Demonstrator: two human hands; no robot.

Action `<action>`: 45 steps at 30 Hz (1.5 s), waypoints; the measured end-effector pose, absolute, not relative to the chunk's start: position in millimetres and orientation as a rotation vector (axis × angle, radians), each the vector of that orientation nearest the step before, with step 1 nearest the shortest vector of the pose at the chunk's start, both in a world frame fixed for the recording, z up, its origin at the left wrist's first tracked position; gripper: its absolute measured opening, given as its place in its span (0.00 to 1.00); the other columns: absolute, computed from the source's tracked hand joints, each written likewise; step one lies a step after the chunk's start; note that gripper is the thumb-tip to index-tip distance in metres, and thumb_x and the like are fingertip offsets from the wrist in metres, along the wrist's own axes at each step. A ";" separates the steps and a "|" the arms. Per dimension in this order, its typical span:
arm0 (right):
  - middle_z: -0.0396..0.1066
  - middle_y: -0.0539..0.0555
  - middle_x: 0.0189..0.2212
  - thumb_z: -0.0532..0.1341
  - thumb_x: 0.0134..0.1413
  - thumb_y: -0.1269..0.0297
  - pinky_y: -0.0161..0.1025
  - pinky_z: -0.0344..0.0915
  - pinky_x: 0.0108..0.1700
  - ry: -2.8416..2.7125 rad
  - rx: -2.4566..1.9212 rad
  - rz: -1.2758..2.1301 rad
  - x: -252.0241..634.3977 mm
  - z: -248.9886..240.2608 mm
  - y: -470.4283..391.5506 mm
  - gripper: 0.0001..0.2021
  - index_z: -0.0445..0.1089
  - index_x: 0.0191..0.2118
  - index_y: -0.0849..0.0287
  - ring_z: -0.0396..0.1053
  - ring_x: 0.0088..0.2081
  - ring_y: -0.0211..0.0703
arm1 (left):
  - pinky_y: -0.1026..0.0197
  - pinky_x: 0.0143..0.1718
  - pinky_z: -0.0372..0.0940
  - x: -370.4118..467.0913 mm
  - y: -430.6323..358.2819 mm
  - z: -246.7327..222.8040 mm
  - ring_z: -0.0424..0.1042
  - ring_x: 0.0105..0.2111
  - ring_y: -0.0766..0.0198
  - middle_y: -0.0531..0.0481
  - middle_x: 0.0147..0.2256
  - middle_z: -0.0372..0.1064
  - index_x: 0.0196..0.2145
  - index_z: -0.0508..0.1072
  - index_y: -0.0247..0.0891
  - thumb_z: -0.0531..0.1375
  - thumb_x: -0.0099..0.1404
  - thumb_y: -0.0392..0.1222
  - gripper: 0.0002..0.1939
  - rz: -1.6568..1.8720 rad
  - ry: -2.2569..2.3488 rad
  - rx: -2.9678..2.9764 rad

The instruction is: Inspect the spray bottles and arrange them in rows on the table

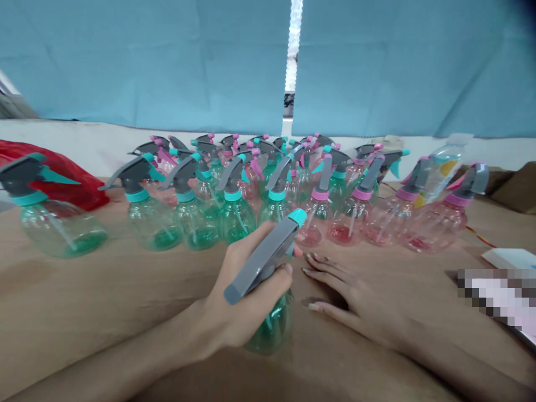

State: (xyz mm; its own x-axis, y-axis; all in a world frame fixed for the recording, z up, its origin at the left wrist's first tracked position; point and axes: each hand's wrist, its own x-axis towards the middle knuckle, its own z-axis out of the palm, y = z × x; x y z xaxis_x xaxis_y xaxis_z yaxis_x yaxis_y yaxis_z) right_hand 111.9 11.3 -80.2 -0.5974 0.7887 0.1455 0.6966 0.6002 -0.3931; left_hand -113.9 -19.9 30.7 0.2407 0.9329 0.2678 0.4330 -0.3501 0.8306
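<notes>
Just below centre, toward six o'clock, a green trigger-spray bottle (272, 332) is standing or hovering low over the tabletop (125, 301); its base is showing too dimly to tell which. Left hand (243, 318) is gripping it around the neck, thumb on the near side, far fingers mostly hidden. Grey spray head (263, 259) is slanting across that hand, its turquoise nozzle (298, 216) pointing toward one o'clock. Right hand (360, 293), toward four o'clock, is lying palm down with fingers loosely spread, apart from the bottle and holding nothing visible. Beyond, green-tinted bottles (196, 220) are lining up from nine o'clock to centre, pink-tinted ones (347, 220) from centre to three, with more crowding behind. Red plastic bag (84, 178) is slumping near nine. Handling, by my reckoning: I'm judging the held bottle light, its thin ribbed wall springy rather than brittle, smooth and likely slippery if wet. Neck under the head is looking like the surest hold; squeezing the belly is risking a dent, and crowding the trigger is risking a squirt if it's holding liquid.
</notes>
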 end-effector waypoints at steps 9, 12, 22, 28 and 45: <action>0.54 0.56 0.64 0.55 0.58 0.45 0.56 0.52 0.63 -2.521 -1.202 0.420 112.0 -79.9 10.8 0.30 0.60 0.61 0.56 0.50 0.64 0.52 | 0.64 0.23 0.58 -116.5 -19.9 31.9 0.58 0.20 0.67 0.58 0.23 0.58 0.32 0.68 0.42 0.53 0.55 0.37 0.06 1.056 1.226 1.881; 0.53 0.56 0.64 0.53 0.59 0.45 0.55 0.52 0.63 -2.557 -1.205 0.385 111.6 -78.5 10.8 0.31 0.59 0.62 0.58 0.50 0.65 0.51 | 0.65 0.23 0.58 -115.9 -17.5 31.6 0.58 0.20 0.67 0.59 0.21 0.56 0.33 0.68 0.43 0.54 0.55 0.37 0.08 1.046 1.216 1.868; 0.51 0.55 0.65 0.51 0.60 0.43 0.55 0.52 0.63 -2.597 -1.231 0.360 111.3 -77.3 11.0 0.32 0.58 0.62 0.58 0.49 0.65 0.50 | 0.65 0.24 0.61 -112.2 -18.6 24.1 0.65 0.22 0.65 0.58 0.22 0.63 0.33 0.65 0.43 0.54 0.59 0.39 0.03 1.095 1.285 1.867; 0.53 0.56 0.64 0.54 0.59 0.45 0.57 0.52 0.63 -2.547 -1.221 0.384 111.4 -77.4 10.4 0.30 0.60 0.62 0.56 0.50 0.64 0.53 | 0.64 0.22 0.59 -113.5 -18.0 24.0 0.64 0.21 0.65 0.58 0.21 0.62 0.33 0.65 0.43 0.54 0.59 0.40 0.03 1.112 1.270 1.881; 0.53 0.56 0.64 0.52 0.60 0.45 0.54 0.53 0.63 -2.584 -1.209 0.324 112.2 -79.1 12.0 0.30 0.59 0.62 0.58 0.50 0.65 0.50 | 0.64 0.23 0.57 -112.9 -16.2 26.7 0.57 0.21 0.66 0.59 0.21 0.55 0.35 0.64 0.43 0.53 0.60 0.39 0.04 1.105 1.185 1.893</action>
State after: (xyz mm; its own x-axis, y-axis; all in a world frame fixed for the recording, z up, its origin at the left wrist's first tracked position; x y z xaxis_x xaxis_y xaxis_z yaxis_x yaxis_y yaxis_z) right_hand 112.2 12.0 -79.1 -0.6155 0.7744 0.1465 0.7142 0.6266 -0.3118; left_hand -112.9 -16.2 26.7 0.2404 0.9172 0.3177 0.3805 -0.3901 0.8385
